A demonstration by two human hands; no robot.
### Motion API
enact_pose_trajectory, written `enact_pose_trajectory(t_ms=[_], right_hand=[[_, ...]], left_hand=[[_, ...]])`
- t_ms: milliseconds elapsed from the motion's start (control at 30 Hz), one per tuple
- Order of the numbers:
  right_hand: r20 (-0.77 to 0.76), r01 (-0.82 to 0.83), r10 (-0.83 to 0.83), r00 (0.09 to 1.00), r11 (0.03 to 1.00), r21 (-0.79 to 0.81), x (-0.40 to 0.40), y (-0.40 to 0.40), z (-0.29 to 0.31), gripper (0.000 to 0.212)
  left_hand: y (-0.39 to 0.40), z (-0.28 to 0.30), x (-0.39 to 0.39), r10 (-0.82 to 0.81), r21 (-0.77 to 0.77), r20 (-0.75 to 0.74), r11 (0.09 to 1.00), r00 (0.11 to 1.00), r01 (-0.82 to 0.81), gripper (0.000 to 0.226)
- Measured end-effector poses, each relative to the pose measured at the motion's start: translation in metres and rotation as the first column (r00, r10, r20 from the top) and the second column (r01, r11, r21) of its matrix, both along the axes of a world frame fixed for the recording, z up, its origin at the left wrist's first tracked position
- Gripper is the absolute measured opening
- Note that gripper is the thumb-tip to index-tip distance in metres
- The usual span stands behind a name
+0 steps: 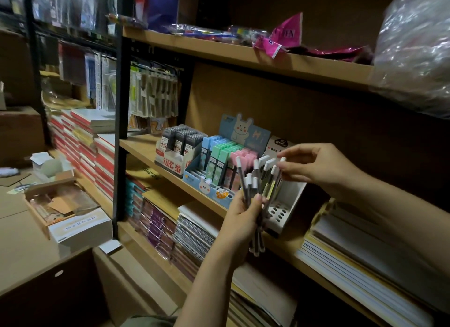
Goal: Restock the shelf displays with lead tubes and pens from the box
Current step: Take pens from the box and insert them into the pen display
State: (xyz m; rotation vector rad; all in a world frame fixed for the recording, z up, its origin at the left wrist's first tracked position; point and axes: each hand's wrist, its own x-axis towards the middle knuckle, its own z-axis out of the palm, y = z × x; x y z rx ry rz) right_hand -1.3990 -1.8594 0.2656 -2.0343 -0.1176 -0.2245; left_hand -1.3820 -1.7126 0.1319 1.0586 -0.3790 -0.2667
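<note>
Left hand [243, 219] grips fanned bunch of pens [258, 185], white caps up, in front of shelf [143, 148]. Right hand [314, 165] pinches cap of one pen at top of bunch. White holder [289, 204] with holes sits just behind pens on shelf. Pastel lead tubes [219, 156] stand in bunny display beside it.

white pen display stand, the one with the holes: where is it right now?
Head view, right of centre: the white pen stand sits on the middle shelf, immediately right of the bunny lead-tube display, behind the pens gripped by the left hand.
</note>
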Motion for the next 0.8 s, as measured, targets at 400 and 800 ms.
enact_pose_trajectory(t_ms=[400,800], right_hand=[[0.230,0.280,-0.176,0.957,0.761,-0.585,0.027,-0.036,-0.002,0.023],[0.227,0.293,-0.189,0.956,0.696,-0.656,0.034,-0.041,-0.009,0.017]], left_hand=[[-0.012,-0.018,0.008,0.176,0.208,-0.036,0.964,0.984,-0.165,0.011],[-0.012,-0.023,0.016,0.231,0.344,0.028,0.911,0.973,-0.226,0.011]])
